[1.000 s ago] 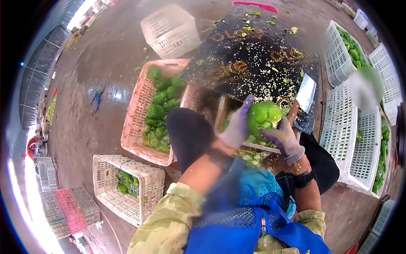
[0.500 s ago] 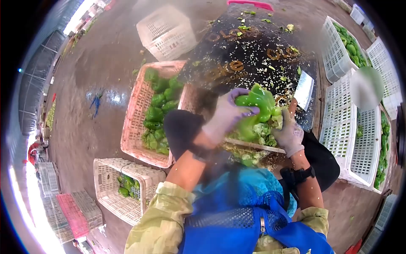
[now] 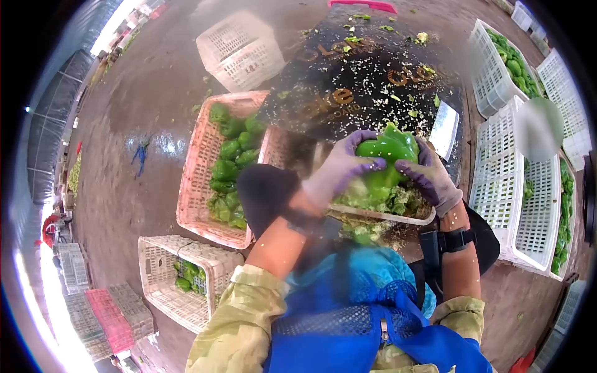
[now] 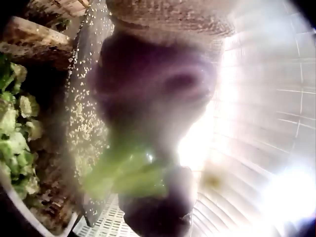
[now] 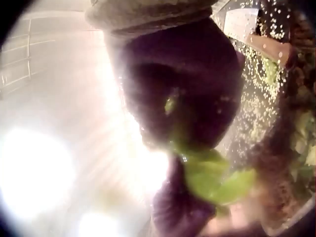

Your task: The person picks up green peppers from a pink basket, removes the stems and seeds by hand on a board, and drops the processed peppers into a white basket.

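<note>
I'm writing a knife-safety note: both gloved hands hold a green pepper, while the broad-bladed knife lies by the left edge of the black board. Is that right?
Not quite: the broad-bladed knife lies by the right edge of the black board, as the head view shows. The gloved left hand and right hand do hold a green pepper.

Left hand (image 3: 339, 168) and right hand (image 3: 438, 176) curl inward.

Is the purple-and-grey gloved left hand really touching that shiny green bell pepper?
Touching: the head view shows the left hand holding the green pepper, its thumb lying against the shiny surface.
</note>
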A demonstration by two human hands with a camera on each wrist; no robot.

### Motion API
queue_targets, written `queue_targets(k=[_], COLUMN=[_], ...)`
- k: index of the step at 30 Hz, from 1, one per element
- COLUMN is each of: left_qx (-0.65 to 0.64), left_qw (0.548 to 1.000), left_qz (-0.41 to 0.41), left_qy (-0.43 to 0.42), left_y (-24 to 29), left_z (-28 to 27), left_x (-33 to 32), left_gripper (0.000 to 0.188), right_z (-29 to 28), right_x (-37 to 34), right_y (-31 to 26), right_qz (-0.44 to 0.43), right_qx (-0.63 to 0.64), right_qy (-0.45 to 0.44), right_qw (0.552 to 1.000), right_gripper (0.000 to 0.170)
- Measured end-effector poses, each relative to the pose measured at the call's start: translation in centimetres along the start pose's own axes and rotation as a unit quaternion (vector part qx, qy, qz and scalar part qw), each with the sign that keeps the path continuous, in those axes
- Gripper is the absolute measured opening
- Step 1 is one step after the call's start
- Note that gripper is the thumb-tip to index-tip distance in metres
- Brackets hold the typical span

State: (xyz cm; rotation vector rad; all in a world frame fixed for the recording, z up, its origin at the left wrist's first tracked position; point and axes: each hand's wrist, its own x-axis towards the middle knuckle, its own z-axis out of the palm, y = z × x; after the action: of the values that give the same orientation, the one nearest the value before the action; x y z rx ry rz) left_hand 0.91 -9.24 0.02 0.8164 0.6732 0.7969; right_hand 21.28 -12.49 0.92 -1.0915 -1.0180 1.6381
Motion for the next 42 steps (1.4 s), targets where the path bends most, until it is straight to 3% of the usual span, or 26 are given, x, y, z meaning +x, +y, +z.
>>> queue_targets(k=[3,4,6,7,8,12,13,15,16,18,19,20,21,23,25,26,27,29,31,33,35,38,39,40,41,42], left_qx=[0.129,0.149,0.187,0.120,0.052,-0.181,-0.238,-0.269,-0.306,-0.375,-0.408,-0.366,-0.325,-0.122,-0.215,-0.217,-0.192,-0.073,-0.049,-0.025,-0.020,0.116,0.217,0.259,0.299,0.354], left_qw=[0.990,0.987,0.977,0.988,0.995,0.971,0.955,0.951,0.944,0.920,0.903,0.925,0.942,0.990,0.974,0.976,0.981,0.990,0.983,0.970,0.950,0.917,0.872,0.862,0.851,0.828], left_qz=[0.034,0.028,0.009,0.012,0.015,0.080,0.102,0.019,-0.019,-0.091,-0.126,-0.102,-0.075,0.070,-0.042,-0.014,0.016,0.113,0.156,0.175,0.103,0.068,-0.024,-0.071,-0.118,-0.139], left_qy=[0.043,0.062,0.099,0.094,0.089,0.136,0.144,0.151,0.125,0.074,0.049,0.006,-0.035,0.032,0.060,0.021,0.035,0.044,0.088,0.168,0.295,0.376,0.439,0.430,0.416,0.412], left_y=[-1.1,-1.3,-2.1,-2.5,-2.8,-2.1,-2.0,-1.9,-2.1,-2.5,-2.7,-3.0,-3.6,-5.4,3.0,4.8,8.1,11.2,14.3,15.6,15.6,12.9,12.0,11.3,10.3,8.7], left_z=[-0.1,0.1,0.4,0.0,-0.5,-0.6,-1.1,-1.6,-1.1,-0.1,0.1,-0.2,-0.7,-2.9,-1.2,-2.9,-3.3,-8.7,-15.4,-21.4,-25.3,-30.3,-32.5,-34.4,-36.2,-38.3], left_x=[-0.1,0.0,-0.1,0.1,0.4,0.1,0.2,0.4,0.4,0.5,0.7,1.2,2.1,3.3,0.8,0.6,-1.3,-2.5,-5.5,-9.5,-12.6,-15.6,-15.8,-16.4,-16.7,-16.8], left_gripper=[0.050,0.048,0.043,0.042,0.041,0.038,0.040,0.038,0.042,0.049,0.053,0.053,0.054,0.049,0.052,0.050,0.048,0.044,0.040,0.037,0.036,0.040,0.051,0.057,0.063,0.065], right_z=[0.1,0.0,0.3,0.5,0.1,0.7,0.3,-0.9,-0.9,0.2,0.6,-0.3,-0.9,-6.7,-11.9,-14.8,-17.7,-21.5,-23.1,-22.6,-20.5,-14.7,-12.1,-9.2,-4.9,-3.4], right_x=[0.1,0.4,0.4,0.5,0.7,-0.8,-1.2,-1.8,-0.9,0.4,0.8,0.6,-0.4,-0.4,-2.3,-3.0,-3.8,-5.1,-5.6,-4.9,-2.9,1.9,3.5,5.0,6.1,6.9], right_y=[0.5,1.6,1.9,1.8,1.9,0.0,0.4,1.5,2.7,4.5,5.1,5.0,3.8,5.5,3.6,2.7,1.6,-1.0,-3.2,-4.4,-4.8,-2.9,-1.9,-0.7,-0.2,0.3], right_qz=[0.054,-0.025,-0.051,-0.065,-0.013,-0.024,-0.013,0.002,-0.010,0.082,0.116,0.152,0.110,0.095,0.025,-0.004,-0.034,-0.082,-0.120,-0.136,-0.133,-0.093,-0.074,-0.052,-0.025,0.006], right_qx=[-0.132,-0.104,-0.101,-0.099,-0.104,0.135,0.257,0.482,0.471,0.205,0.047,0.132,0.204,0.287,0.287,0.286,0.283,0.272,0.248,0.216,0.178,0.121,0.101,0.079,0.068,0.032], right_qy=[0.063,0.068,0.086,0.093,0.108,0.085,0.062,0.014,-0.033,0.076,0.146,0.169,0.099,0.122,0.180,0.201,0.224,0.261,0.284,0.274,0.240,0.121,0.077,0.033,0.080,0.062], right_qw=[0.988,0.992,0.990,0.989,0.989,0.987,0.964,0.876,0.881,0.972,0.981,0.965,0.968,0.945,0.941,0.937,0.932,0.922,0.918,0.927,0.945,0.981,0.989,0.995,0.994,0.998], right_gripper=[0.064,0.063,0.064,0.064,0.064,0.061,0.057,0.049,0.044,0.040,0.039,0.035,0.031,0.034,0.037,0.038,0.040,0.042,0.045,0.048,0.051,0.055,0.057,0.058,0.055,0.053])
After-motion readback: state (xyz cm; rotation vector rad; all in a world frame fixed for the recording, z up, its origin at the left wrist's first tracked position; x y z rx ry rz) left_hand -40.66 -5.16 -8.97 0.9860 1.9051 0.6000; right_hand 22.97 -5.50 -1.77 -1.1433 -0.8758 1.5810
